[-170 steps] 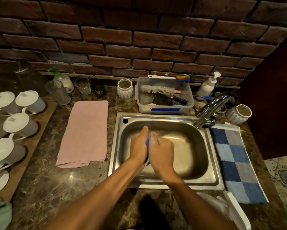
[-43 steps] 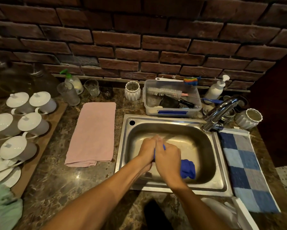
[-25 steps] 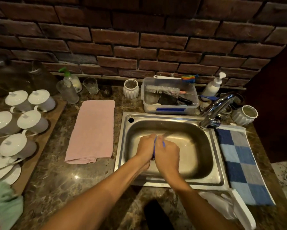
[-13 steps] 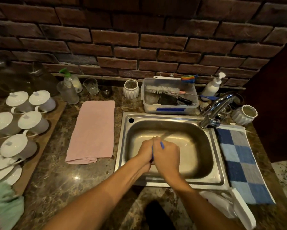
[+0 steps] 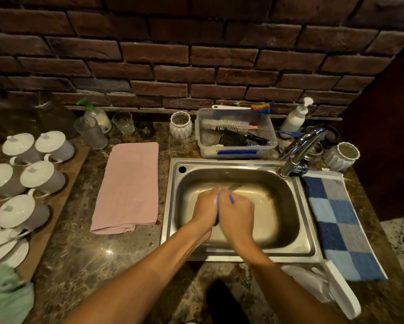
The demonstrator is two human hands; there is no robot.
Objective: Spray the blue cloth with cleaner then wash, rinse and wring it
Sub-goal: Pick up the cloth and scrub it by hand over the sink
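Both my hands are pressed together over the steel sink (image 5: 309, 232), with the blue cloth (image 5: 218, 206) squeezed between them. Only a thin blue strip of it shows between the palms and at the fingertips. My left hand (image 5: 205, 208) grips it from the left, my right hand (image 5: 237, 213) from the right. A little white foam shows on my left fingers. The chrome tap (image 5: 300, 148) stands at the sink's back right corner. A spray bottle with a green trigger (image 5: 95, 115) stands at the back left by the wall.
A folded pink towel (image 5: 128, 187) lies left of the sink, a blue checked mat (image 5: 339, 223) right of it. A clear tub of brushes (image 5: 237, 136) sits behind the sink. White lidded cups (image 5: 25, 174) fill a board at far left. White objects (image 5: 332, 291) lie at the front right.
The loose blue end that hung out at my right hand 1.7 s ago is now gathered between my palms. My hands have kept rubbing at the same spot in the sink.
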